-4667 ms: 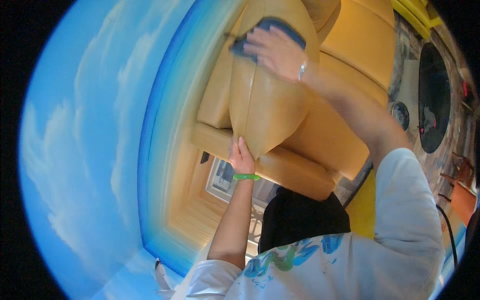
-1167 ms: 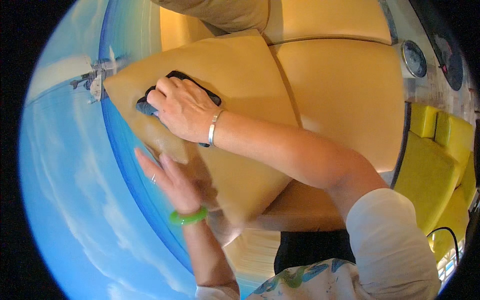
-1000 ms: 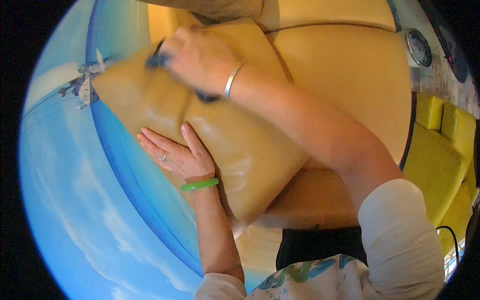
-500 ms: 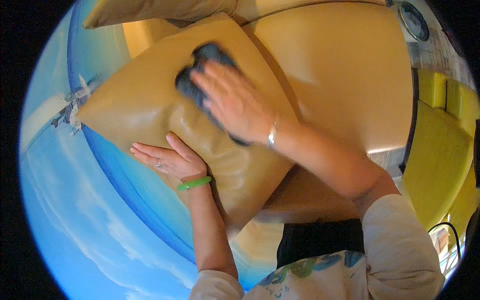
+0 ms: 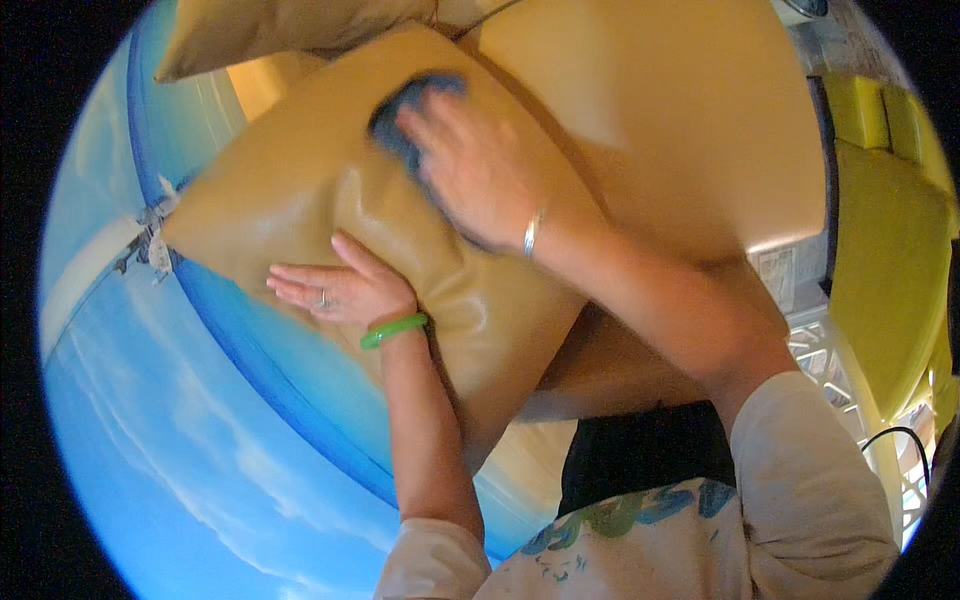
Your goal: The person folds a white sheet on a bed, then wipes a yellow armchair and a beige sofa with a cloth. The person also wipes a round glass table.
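Note:
A tan leather-like cushion [image 5: 270,190] lies tilted in front of me, with creases near its middle. On its upper part my right hand [image 5: 480,175] presses a dark blue-grey cloth [image 5: 392,120], fingers stretched over it and a little blurred by motion. Part of the cloth is hidden under the palm. My left hand [image 5: 345,292] rests flat against the cushion's lower left edge, thumb apart from the fingers and nothing held. A green bangle [image 5: 394,331] circles the left wrist, and a silver bracelet [image 5: 532,232] the right one.
The cushion leans on a large tan sofa [image 5: 680,120], below another tan cushion [image 5: 270,28] at the top. A sky-blue picture surface [image 5: 190,430] fills the left side. Yellow-green seating [image 5: 890,230] stands at the right, near a white latticed piece [image 5: 825,360] and a black cable [image 5: 895,430].
My right hand has shifted slightly upward over the cushion with the cloth, which looks more bunched under the fingers. The left hand stays against the cushion's edge. The view has shifted slightly.

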The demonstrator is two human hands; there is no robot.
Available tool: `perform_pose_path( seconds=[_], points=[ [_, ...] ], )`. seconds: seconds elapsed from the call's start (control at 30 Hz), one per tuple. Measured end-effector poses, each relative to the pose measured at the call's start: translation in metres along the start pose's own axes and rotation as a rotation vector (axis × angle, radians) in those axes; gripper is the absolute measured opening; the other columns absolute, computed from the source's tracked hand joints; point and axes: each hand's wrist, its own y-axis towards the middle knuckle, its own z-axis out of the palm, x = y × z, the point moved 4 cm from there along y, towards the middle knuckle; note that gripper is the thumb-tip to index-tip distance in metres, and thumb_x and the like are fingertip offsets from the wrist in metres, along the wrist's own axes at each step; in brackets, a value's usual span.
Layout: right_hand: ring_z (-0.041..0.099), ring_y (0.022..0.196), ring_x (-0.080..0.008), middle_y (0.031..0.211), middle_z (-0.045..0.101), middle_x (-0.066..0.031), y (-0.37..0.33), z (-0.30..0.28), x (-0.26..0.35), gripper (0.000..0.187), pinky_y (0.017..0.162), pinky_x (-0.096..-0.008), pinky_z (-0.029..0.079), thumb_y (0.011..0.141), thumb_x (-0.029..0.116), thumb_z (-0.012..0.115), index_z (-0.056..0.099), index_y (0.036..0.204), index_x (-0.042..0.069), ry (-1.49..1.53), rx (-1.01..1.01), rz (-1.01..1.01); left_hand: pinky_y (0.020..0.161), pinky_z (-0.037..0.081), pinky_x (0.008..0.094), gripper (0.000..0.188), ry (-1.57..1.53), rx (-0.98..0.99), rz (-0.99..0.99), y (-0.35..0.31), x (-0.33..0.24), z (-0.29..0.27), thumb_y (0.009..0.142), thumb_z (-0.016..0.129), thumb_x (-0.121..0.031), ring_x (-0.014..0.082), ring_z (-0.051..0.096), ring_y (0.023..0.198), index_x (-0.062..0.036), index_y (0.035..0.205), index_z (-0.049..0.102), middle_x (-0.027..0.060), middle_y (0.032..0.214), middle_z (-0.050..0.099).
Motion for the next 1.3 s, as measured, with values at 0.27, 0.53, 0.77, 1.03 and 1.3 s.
perform_pose_path(
  seconds=[0.27, 0.53, 0.77, 1.03, 1.3],
  points=[
    [0.041, 0.140, -0.0420, 0.155, 0.038, -0.0255, -0.082, 0.002, -0.038, 0.063, 0.117, -0.0490, 0.032, 0.101, 0.039, 0.046, 0.034, 0.153, 0.005, 0.030, 0.071, 0.356, 0.111, 0.030, 0.0644, 0.089, 0.001, 0.033, -0.102, 0.000, 0.006, 0.007, 0.102, 0.045, -0.056, 0.0478, 0.020, 0.148, 0.0043, 0.158, 0.011, 0.0305, 0.162, 0.012],
    [0.031, 0.148, -0.0310, 0.159, 0.036, -0.0149, -0.078, -0.009, -0.032, 0.061, 0.121, -0.0516, 0.024, 0.101, 0.039, 0.046, 0.038, 0.152, 0.007, -0.095, -0.156, 0.322, 0.113, 0.026, 0.0671, 0.096, -0.085, 0.173, -0.185, 0.001, -0.025, 0.000, 0.099, 0.037, -0.066, 0.0447, 0.012, 0.152, 0.0018, 0.159, 0.006, 0.0261, 0.165, 0.008],
    [0.031, 0.148, -0.0319, 0.160, 0.035, -0.0143, -0.161, 0.001, 0.074, 0.059, 0.121, -0.0521, 0.023, 0.098, 0.031, 0.050, 0.039, 0.153, 0.012, 0.010, -0.056, 0.097, 0.115, 0.023, 0.0662, 0.096, -0.120, 0.176, -0.237, 0.007, 0.004, 0.001, 0.098, 0.034, -0.069, 0.0437, 0.012, 0.153, 0.0001, 0.160, 0.007, 0.0260, 0.165, 0.010],
    [0.033, 0.146, -0.0345, 0.155, 0.040, -0.0210, -0.174, 0.006, -0.138, 0.052, 0.119, -0.0483, 0.030, 0.101, 0.026, 0.036, 0.046, 0.144, -0.002, 0.453, 0.022, 0.937, 0.115, 0.022, 0.0659, 0.095, -0.108, 0.204, -0.209, -0.001, -0.029, -0.001, 0.100, 0.032, -0.067, 0.0426, 0.011, 0.153, 0.0009, 0.160, 0.003, 0.0253, 0.166, 0.007],
    [0.023, 0.149, -0.0455, 0.159, 0.025, -0.0284, -0.268, 0.021, 0.096, 0.065, 0.124, -0.0509, 0.017, 0.092, 0.017, 0.054, 0.034, 0.151, -0.003, 0.277, -0.168, 0.393, 0.114, 0.023, 0.0668, 0.096, -0.093, 0.180, -0.237, 0.009, -0.003, 0.002, 0.100, 0.033, -0.067, 0.0447, 0.011, 0.153, 0.0013, 0.159, 0.003, 0.0255, 0.166, 0.006]
  ],
)
